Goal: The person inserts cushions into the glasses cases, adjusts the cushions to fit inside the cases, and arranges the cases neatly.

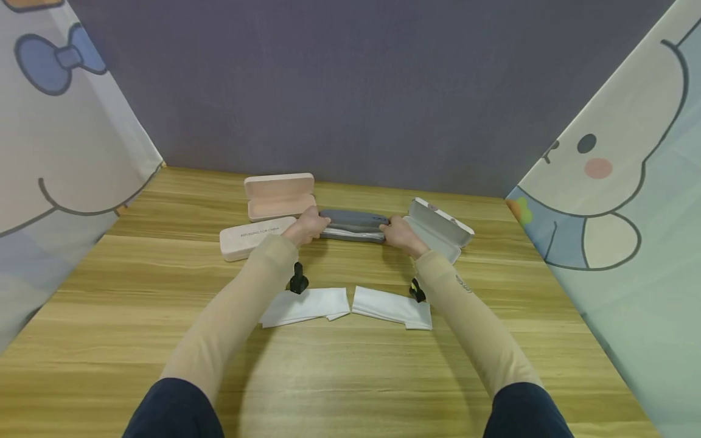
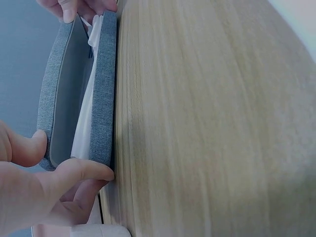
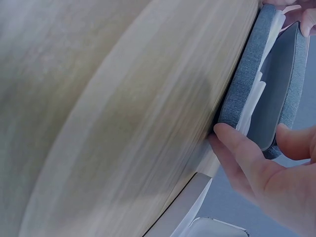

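A grey-blue fabric-covered glasses case [image 1: 355, 218] stands part-open on the table, its lid tilted up. White cloth [image 2: 85, 123] shows inside it along the near edge; what else lies within is mostly hidden. My left hand [image 1: 308, 226] grips the case's left end, thumb on the lid and fingers at the base. At the right end my right hand [image 1: 404, 235] holds it likewise, thumb [image 3: 291, 140] against the lid and fingers on the lower half.
Behind the left hand an open pink case [image 1: 281, 198] stands; a closed pale case [image 1: 252, 238] lies beside that hand. An open white case [image 1: 438, 226] sits right of the right hand. Two folded white cloths [image 1: 317, 304] lie nearer me on the wooden table [image 1: 350, 377]. A grey panel [image 1: 350, 91] rises behind.
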`<state>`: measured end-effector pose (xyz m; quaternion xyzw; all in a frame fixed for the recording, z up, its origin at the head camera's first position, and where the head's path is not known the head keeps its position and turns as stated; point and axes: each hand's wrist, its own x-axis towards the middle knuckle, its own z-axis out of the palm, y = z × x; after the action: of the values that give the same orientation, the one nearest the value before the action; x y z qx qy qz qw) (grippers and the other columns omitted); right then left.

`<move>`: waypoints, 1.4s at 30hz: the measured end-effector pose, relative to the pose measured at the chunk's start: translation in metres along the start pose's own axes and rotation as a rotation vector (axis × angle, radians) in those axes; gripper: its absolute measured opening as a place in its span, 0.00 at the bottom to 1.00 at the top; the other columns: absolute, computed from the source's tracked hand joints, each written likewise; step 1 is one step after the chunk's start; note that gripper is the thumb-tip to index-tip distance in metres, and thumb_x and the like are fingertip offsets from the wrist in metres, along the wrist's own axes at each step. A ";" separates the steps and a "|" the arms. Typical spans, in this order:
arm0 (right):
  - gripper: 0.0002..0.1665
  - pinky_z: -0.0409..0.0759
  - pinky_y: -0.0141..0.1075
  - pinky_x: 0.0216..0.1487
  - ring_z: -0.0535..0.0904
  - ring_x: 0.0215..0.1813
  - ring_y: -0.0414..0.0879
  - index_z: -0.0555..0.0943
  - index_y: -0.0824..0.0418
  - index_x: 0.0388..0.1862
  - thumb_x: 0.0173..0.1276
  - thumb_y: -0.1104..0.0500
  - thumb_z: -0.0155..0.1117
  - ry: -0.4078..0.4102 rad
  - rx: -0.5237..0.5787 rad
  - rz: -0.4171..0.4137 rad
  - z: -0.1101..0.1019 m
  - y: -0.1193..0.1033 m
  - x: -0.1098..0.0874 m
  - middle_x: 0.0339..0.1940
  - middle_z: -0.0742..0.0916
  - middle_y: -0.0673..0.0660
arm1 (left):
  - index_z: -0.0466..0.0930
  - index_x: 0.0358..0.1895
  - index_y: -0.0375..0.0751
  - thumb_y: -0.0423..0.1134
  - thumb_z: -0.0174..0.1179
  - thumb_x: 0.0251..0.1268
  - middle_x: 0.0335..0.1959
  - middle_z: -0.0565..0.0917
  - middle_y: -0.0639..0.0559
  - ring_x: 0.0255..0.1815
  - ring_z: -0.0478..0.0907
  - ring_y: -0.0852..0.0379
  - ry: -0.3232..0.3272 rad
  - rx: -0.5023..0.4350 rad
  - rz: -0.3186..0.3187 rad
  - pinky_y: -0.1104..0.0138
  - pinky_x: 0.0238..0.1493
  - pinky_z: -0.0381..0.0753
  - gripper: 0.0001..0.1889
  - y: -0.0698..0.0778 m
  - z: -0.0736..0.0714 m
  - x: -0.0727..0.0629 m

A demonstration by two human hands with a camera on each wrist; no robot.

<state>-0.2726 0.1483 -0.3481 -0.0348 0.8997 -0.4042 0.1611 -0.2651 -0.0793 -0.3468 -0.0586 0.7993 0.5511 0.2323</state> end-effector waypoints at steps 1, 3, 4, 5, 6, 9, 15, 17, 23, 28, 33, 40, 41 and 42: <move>0.11 0.69 0.36 0.38 0.62 0.30 0.43 0.64 0.68 0.47 0.79 0.59 0.38 0.002 -0.006 -0.001 0.000 0.000 0.000 0.32 0.66 0.55 | 0.28 0.77 0.41 0.43 0.40 0.78 0.79 0.41 0.41 0.74 0.57 0.39 -0.002 0.001 -0.002 0.48 0.74 0.57 0.36 0.000 0.000 0.000; 0.14 0.68 0.34 0.35 0.63 0.29 0.43 0.65 0.70 0.50 0.79 0.59 0.38 0.006 -0.025 -0.005 0.000 0.002 0.000 0.32 0.67 0.55 | 0.28 0.77 0.41 0.43 0.40 0.78 0.79 0.40 0.41 0.75 0.55 0.38 -0.006 0.002 -0.005 0.48 0.74 0.56 0.36 0.000 0.001 0.001; 0.15 0.67 0.34 0.33 0.62 0.27 0.42 0.65 0.70 0.51 0.79 0.59 0.38 0.003 -0.032 -0.008 -0.001 0.002 0.000 0.30 0.67 0.55 | 0.28 0.77 0.41 0.43 0.40 0.78 0.79 0.40 0.41 0.75 0.54 0.38 -0.008 0.000 -0.007 0.47 0.74 0.55 0.36 0.000 0.001 0.002; 0.15 0.66 0.34 0.32 0.61 0.26 0.42 0.65 0.70 0.52 0.79 0.59 0.38 0.000 -0.038 -0.010 -0.001 0.003 0.000 0.29 0.67 0.55 | 0.28 0.77 0.40 0.43 0.40 0.78 0.79 0.40 0.40 0.75 0.54 0.38 -0.008 0.001 -0.009 0.47 0.75 0.55 0.36 0.000 0.001 0.002; 0.15 0.65 0.33 0.31 0.60 0.24 0.42 0.65 0.70 0.52 0.79 0.58 0.38 -0.003 -0.045 -0.011 -0.001 0.003 -0.001 0.28 0.67 0.54 | 0.28 0.77 0.40 0.42 0.40 0.78 0.79 0.40 0.40 0.75 0.53 0.38 -0.009 0.000 -0.010 0.48 0.75 0.55 0.37 -0.001 0.002 0.002; 0.16 0.63 0.33 0.29 0.59 0.22 0.41 0.66 0.70 0.52 0.79 0.58 0.39 -0.004 -0.064 -0.013 -0.001 0.004 -0.001 0.25 0.66 0.53 | 0.28 0.77 0.39 0.42 0.40 0.77 0.79 0.41 0.39 0.75 0.54 0.38 -0.009 -0.001 -0.012 0.48 0.75 0.55 0.37 -0.001 0.002 0.003; 0.24 0.65 0.36 0.31 0.61 0.23 0.43 0.62 0.73 0.63 0.79 0.57 0.39 -0.001 -0.123 -0.003 -0.001 0.005 -0.002 0.30 0.70 0.58 | 0.29 0.77 0.38 0.42 0.41 0.77 0.77 0.46 0.39 0.68 0.61 0.43 0.000 0.013 -0.006 0.49 0.73 0.58 0.36 -0.001 0.002 0.001; 0.29 0.68 0.39 0.39 0.68 0.34 0.47 0.57 0.73 0.70 0.79 0.56 0.39 0.002 -0.146 0.001 -0.001 0.006 -0.003 0.45 0.75 0.66 | 0.29 0.77 0.38 0.41 0.41 0.77 0.76 0.48 0.39 0.64 0.62 0.44 0.002 0.022 -0.004 0.50 0.71 0.61 0.36 -0.001 0.003 0.001; 0.33 0.68 0.46 0.55 0.66 0.59 0.57 0.51 0.73 0.74 0.79 0.55 0.39 0.004 -0.169 0.013 0.001 0.006 -0.004 0.73 0.63 0.71 | 0.28 0.77 0.38 0.40 0.41 0.77 0.75 0.48 0.38 0.60 0.60 0.45 0.005 0.037 0.012 0.51 0.67 0.62 0.37 -0.003 0.004 0.000; 0.30 0.70 0.45 0.58 0.68 0.61 0.56 0.57 0.73 0.71 0.78 0.55 0.42 0.037 -0.160 0.004 0.003 0.006 -0.004 0.70 0.68 0.70 | 0.28 0.76 0.36 0.37 0.42 0.76 0.79 0.38 0.39 0.68 0.57 0.44 0.033 0.071 0.059 0.53 0.67 0.63 0.37 -0.004 0.005 0.000; 0.28 0.70 0.40 0.46 0.71 0.48 0.53 0.59 0.74 0.69 0.78 0.57 0.43 0.035 -0.161 -0.012 0.004 0.008 -0.005 0.59 0.74 0.69 | 0.28 0.76 0.34 0.36 0.43 0.76 0.79 0.33 0.41 0.60 0.60 0.46 0.053 0.123 0.094 0.57 0.61 0.63 0.37 -0.006 0.007 0.000; 0.26 0.68 0.37 0.38 0.70 0.40 0.51 0.64 0.74 0.65 0.76 0.58 0.48 0.064 -0.244 -0.029 0.007 0.011 -0.003 0.52 0.77 0.69 | 0.28 0.75 0.31 0.33 0.42 0.74 0.79 0.33 0.38 0.57 0.65 0.43 0.054 0.177 0.108 0.57 0.54 0.68 0.37 -0.007 0.007 0.000; 0.26 0.69 0.37 0.38 0.71 0.42 0.51 0.64 0.74 0.65 0.76 0.58 0.49 0.070 -0.264 -0.032 0.008 0.012 -0.003 0.53 0.78 0.69 | 0.28 0.75 0.31 0.32 0.42 0.74 0.79 0.34 0.37 0.55 0.65 0.41 0.054 0.183 0.104 0.56 0.54 0.69 0.37 -0.007 0.007 0.000; 0.26 0.69 0.38 0.39 0.72 0.43 0.52 0.65 0.74 0.64 0.75 0.58 0.49 0.076 -0.280 -0.037 0.008 0.012 -0.002 0.53 0.78 0.69 | 0.28 0.75 0.31 0.32 0.42 0.74 0.79 0.35 0.37 0.60 0.64 0.41 0.055 0.196 0.101 0.56 0.53 0.69 0.37 -0.007 0.007 0.000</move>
<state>-0.2674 0.1510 -0.3613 -0.0582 0.9519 -0.2788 0.1130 -0.2606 -0.0756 -0.3547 -0.0104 0.8575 0.4793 0.1869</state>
